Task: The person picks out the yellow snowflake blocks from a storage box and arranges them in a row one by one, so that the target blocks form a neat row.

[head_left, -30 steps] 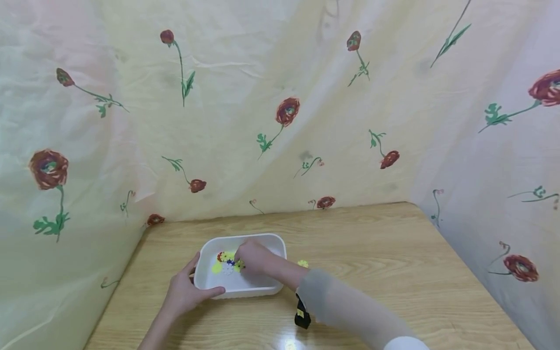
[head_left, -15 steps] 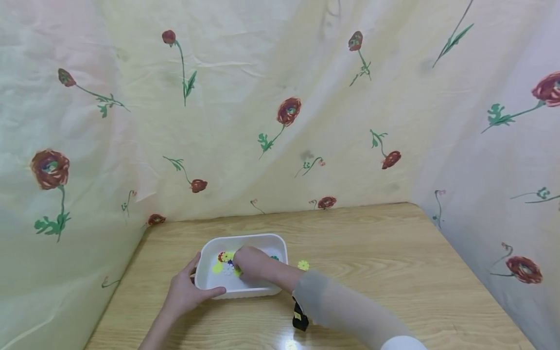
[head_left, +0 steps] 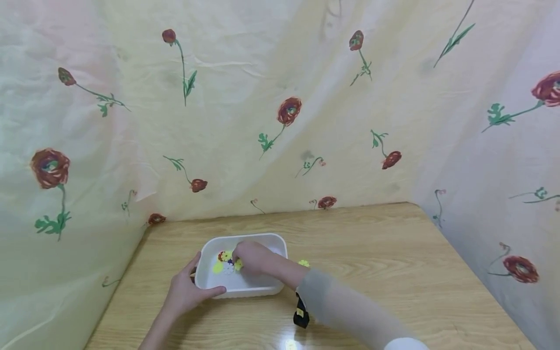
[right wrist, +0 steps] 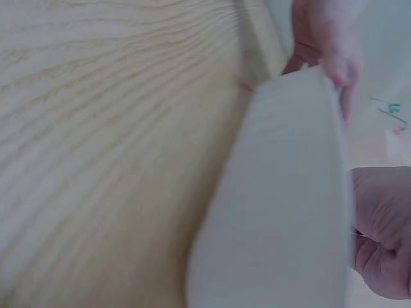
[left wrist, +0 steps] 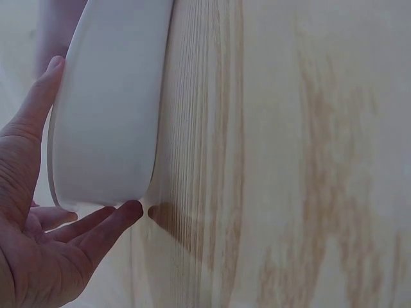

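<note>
Head view, and only that view, shows inside the white tray (head_left: 245, 292), which sits on the wood-grained tabletop (head_left: 415, 262), between 6 and 7 o'clock from the middle of the picture. Taking the tray as a clock, with 12 toward the flowered curtain (head_left: 236, 121), the left hand (head_left: 185, 290) lies at 8, and the right forearm crosses in from 4, bringing the right hand (head_left: 253, 257) over the middle. Small pieces lie inside: red (head_left: 220, 256) and yellow (head_left: 226, 255) at 10, yellow-green (head_left: 218, 268) at 9, white (head_left: 228, 268) nearer 8, dark blue and yellow ones beside the right fingers. Outside, a yellow flower piece (head_left: 304, 263) rests at 3 and a black item (head_left: 301, 317) with a yellow patch shows at 4.

Left wrist view adds the outside: a smooth, plain wall with a rounded corner. The left grip is parted around that corner, thumb along the long side by the rim, fingers at the short end.

Right wrist view gives another long wall, tapering away toward 12 o'clock, where the left hand holds the far end; the right hand shows past the rim at 4, fingers folded. Whether the right grip pinches a piece cannot be told, its fingertips being hidden.

The tray is oblong and shallow, with rounded corners and a thin rim.
</note>
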A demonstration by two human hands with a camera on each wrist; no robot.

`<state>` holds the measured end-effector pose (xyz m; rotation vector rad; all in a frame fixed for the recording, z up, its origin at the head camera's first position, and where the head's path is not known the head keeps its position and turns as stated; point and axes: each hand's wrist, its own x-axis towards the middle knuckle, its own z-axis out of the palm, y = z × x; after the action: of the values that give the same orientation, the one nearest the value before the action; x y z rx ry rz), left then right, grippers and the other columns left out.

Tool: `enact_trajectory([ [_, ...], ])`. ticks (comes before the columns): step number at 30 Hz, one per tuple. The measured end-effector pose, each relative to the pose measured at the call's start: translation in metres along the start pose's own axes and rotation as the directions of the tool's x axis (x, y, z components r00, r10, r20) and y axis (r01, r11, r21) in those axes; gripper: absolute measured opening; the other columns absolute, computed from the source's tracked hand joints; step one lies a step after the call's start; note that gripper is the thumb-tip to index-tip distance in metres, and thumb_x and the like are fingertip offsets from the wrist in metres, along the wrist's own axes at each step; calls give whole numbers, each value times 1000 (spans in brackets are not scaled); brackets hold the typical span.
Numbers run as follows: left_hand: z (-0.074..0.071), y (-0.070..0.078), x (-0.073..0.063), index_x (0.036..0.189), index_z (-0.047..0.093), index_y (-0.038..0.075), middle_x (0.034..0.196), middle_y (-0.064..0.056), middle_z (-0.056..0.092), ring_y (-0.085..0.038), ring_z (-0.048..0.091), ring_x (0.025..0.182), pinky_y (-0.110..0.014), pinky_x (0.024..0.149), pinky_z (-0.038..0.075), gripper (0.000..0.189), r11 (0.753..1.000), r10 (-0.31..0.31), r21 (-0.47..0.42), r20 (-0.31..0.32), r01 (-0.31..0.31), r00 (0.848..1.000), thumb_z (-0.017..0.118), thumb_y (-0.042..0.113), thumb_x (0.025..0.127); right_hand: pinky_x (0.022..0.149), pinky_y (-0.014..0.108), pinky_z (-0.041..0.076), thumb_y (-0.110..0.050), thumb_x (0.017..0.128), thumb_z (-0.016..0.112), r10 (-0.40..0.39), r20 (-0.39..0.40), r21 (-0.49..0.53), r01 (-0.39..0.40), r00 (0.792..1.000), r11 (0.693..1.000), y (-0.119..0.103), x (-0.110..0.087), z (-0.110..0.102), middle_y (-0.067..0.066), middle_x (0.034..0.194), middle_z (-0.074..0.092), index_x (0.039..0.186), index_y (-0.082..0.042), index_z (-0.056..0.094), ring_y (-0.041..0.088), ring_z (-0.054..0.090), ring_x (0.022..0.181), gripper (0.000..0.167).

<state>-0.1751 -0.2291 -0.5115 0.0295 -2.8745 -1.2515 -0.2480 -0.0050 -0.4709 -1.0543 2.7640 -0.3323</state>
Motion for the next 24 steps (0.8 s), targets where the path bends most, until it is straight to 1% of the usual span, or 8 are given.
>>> enact_trajectory([
  [3, 0, 1, 0, 165, 33, 0, 151, -31, 58, -40, 66, 128, -39, 94, 61, 132, 1000, -9, -2, 11, 9, 1000, 101, 51, 65, 104, 28, 57, -13, 93, 82, -2, -7, 5, 2, 1000, 1000, 5, -7, -16, 1, 125, 79, 120, -14, 79, 17, 72, 123, 27],
  [5, 0, 2, -1, 165, 31, 0, 151, -32, 57, -42, 65, 129, -43, 97, 61, 133, 1000, -18, -3, 20, 18, 1000, 101, 52, 65, 102, 29, 58, -14, 93, 82, 1, -21, 21, 0, 1000, 1000, 9, -12, -25, 2, 127, 78, 121, -13, 79, 18, 72, 122, 28],
  [11, -2, 4, -2, 166, 30, 0, 152, -32, 56, -43, 64, 130, -47, 99, 61, 134, 1000, -30, -6, 21, 30, 999, 101, 52, 65, 89, 25, 60, -13, 94, 81, 34, -82, 105, -25, 996, 994, 23, -27, -45, 7, 121, 79, 119, -9, 79, 19, 74, 106, 25],
  [13, -2, 5, -2, 166, 30, 0, 152, -32, 56, -43, 64, 130, -47, 99, 60, 134, 1000, -28, -6, 21, 28, 999, 101, 52, 65, 84, 23, 59, -12, 94, 81, 49, -95, 134, -36, 994, 990, 28, -32, -49, 7, 119, 79, 118, -9, 79, 19, 74, 102, 23],
  [16, -2, 5, -2, 166, 30, 0, 152, -32, 56, -42, 63, 130, -48, 101, 60, 134, 999, -39, -5, 26, 39, 999, 101, 53, 65, 81, 22, 58, -11, 94, 82, 53, -113, 149, -36, 992, 988, 34, -38, -53, 8, 115, 79, 115, -9, 80, 21, 74, 100, 22],
  [20, -2, 6, -3, 166, 29, 2, 153, -31, 56, -42, 62, 131, -49, 102, 59, 134, 999, -55, 2, 33, 55, 998, 100, 54, 66, 79, 21, 57, -11, 93, 82, 55, -143, 159, -32, 988, 987, 42, -46, -55, 8, 114, 79, 113, -8, 80, 24, 74, 99, 20],
  [24, -2, 5, -3, 166, 30, 2, 153, -31, 56, -42, 62, 131, -49, 102, 59, 134, 999, -53, 0, 30, 53, 998, 101, 54, 65, 80, 24, 59, -9, 92, 83, 50, -182, 172, -18, 982, 985, 49, -52, -56, 9, 113, 79, 110, -7, 80, 26, 75, 98, 19],
])
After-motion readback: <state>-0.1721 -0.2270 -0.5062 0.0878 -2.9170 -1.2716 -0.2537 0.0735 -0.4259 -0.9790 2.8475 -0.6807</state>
